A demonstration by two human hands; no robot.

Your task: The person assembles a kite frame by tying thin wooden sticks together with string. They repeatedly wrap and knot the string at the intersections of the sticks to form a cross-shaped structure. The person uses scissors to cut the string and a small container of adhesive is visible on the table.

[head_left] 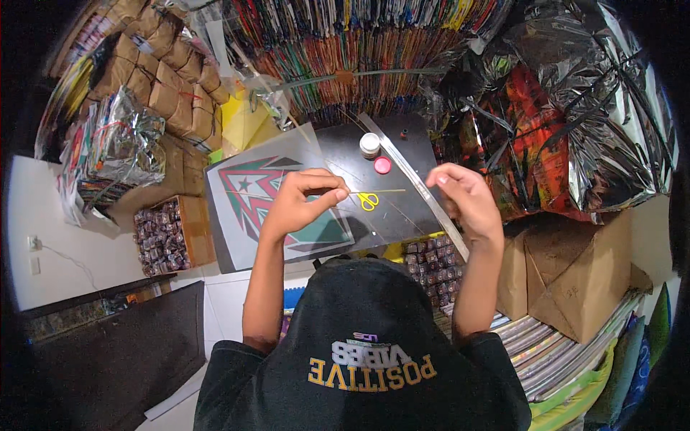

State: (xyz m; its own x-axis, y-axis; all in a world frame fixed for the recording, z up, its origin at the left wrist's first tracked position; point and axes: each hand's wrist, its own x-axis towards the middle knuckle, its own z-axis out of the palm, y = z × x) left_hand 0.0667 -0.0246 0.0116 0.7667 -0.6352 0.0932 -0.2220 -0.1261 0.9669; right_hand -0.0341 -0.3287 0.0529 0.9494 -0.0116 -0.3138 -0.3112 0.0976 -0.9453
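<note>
My left hand (305,205) is closed in a pinch over the patterned sheet. A thin yellowish stick (388,190) runs rightward from its fingertips. On the right, my right hand (468,201) is raised beside a long metal ruler (411,169), fingers curled together; whatever they hold is too fine to make out. Below the stick lie yellow-handled scissors (369,202), their blades hard to see. A translucent sheet (305,147) with a red, green and black design lies on the dark tabletop (399,226). Beyond the scissors stand a white jar (369,146) and a pink-red lid (382,166).
Packed colourful bundles (338,61) rise behind the table. Shiny plastic-wrapped bundles (532,144) crowd the right, above a cardboard box (578,266). Brown wrapped parcels (172,93) stack at the left, near an open box (200,233) of small spools. A small dark cap (404,133) is near the ruler.
</note>
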